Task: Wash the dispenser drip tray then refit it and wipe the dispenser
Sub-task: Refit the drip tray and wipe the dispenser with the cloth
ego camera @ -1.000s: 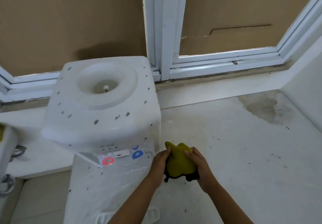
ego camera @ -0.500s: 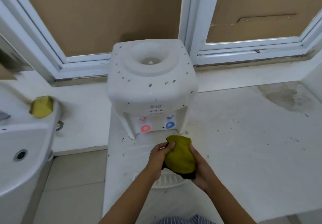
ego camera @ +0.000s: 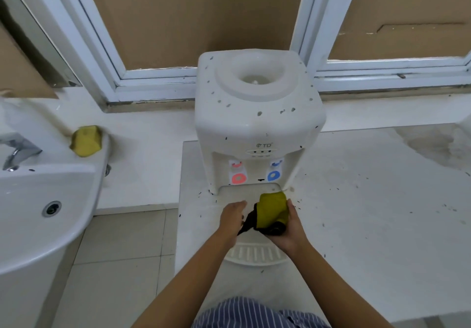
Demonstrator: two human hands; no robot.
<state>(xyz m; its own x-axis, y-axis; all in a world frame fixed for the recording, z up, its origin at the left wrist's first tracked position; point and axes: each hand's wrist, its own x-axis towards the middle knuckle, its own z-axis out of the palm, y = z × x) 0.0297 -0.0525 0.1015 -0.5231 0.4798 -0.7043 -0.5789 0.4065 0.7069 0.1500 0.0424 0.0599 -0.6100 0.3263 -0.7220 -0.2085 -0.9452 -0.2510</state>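
Observation:
A white water dispenser (ego camera: 257, 121), speckled with dark spots, stands on the counter below the window, with red and blue tap buttons on its front. In front of it my right hand (ego camera: 290, 228) grips a bunched yellow-and-black cloth (ego camera: 271, 211). My left hand (ego camera: 230, 216) is beside the cloth, fingers loosely curled, touching its black edge at most. The white slotted drip tray (ego camera: 254, 255) lies on the counter under my hands, apart from the dispenser's base recess (ego camera: 244, 191).
A white basin (ego camera: 38, 213) with a metal tap (ego camera: 15, 153) is at the left, a yellow sponge (ego camera: 85, 140) on its rim. The white counter (ego camera: 369, 213) stretches right, dotted with dark specks and a stain at far right. Tiled floor lies between basin and counter.
The view has pulled back and down, bringing the basin and whole dispenser into sight. My left hand has come off the cloth, which my right hand now holds alone.

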